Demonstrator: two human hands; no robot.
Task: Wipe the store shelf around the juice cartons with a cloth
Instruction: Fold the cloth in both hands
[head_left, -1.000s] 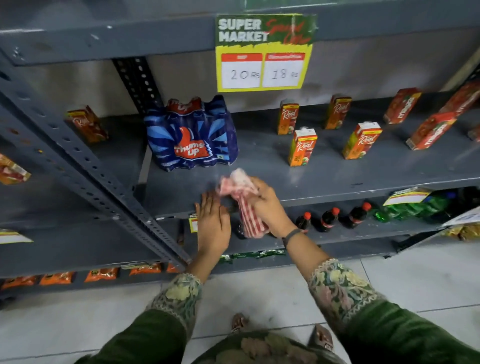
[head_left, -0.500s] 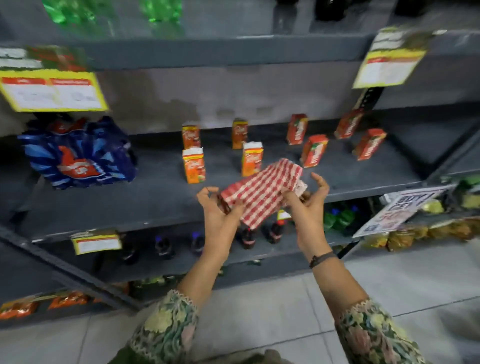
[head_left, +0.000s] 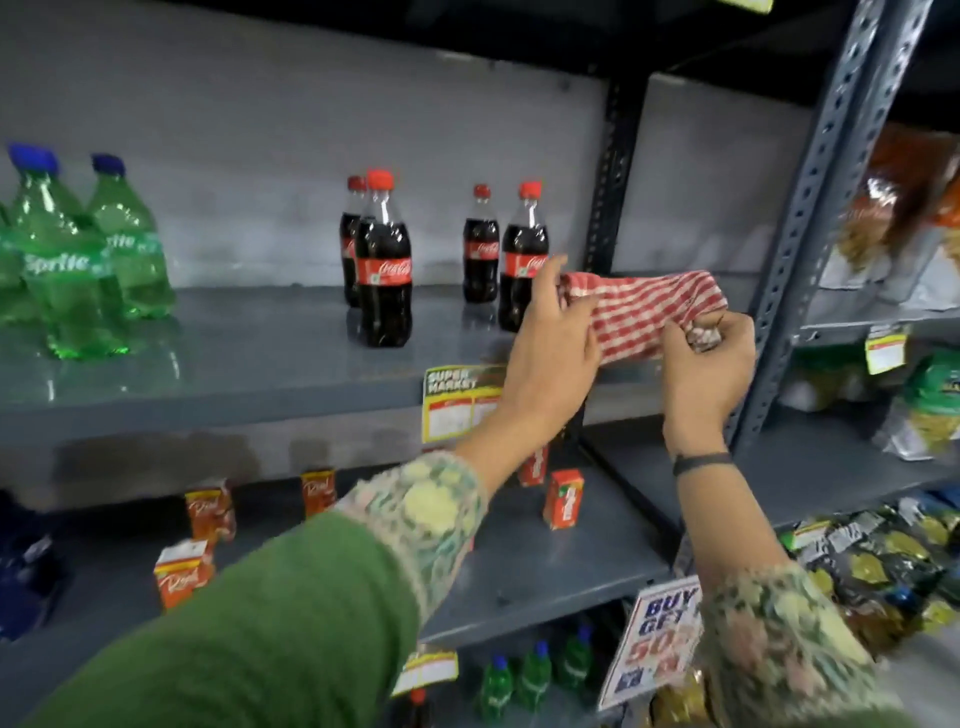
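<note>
Both hands have risen with the cloth (head_left: 641, 317) from carton level to the cola shelf (head_left: 249, 364) above. Left hand (head_left: 550, 353) pinches one end, right hand (head_left: 706, 364) is fisted around the other, stretching it just right of the cola bottles (head_left: 384, 265). Juice cartons (head_left: 563, 499) stand spaced out on the shelf below the cloth; bare shelf lies left of the colas.

Both hands, left hand (head_left: 553, 358) and right hand (head_left: 706, 369), hold a red-and-white checked cloth (head_left: 639, 317) above the grey metal shelf's (head_left: 234, 374) front edge, near dark cola bottles (head_left: 384, 270).
</note>
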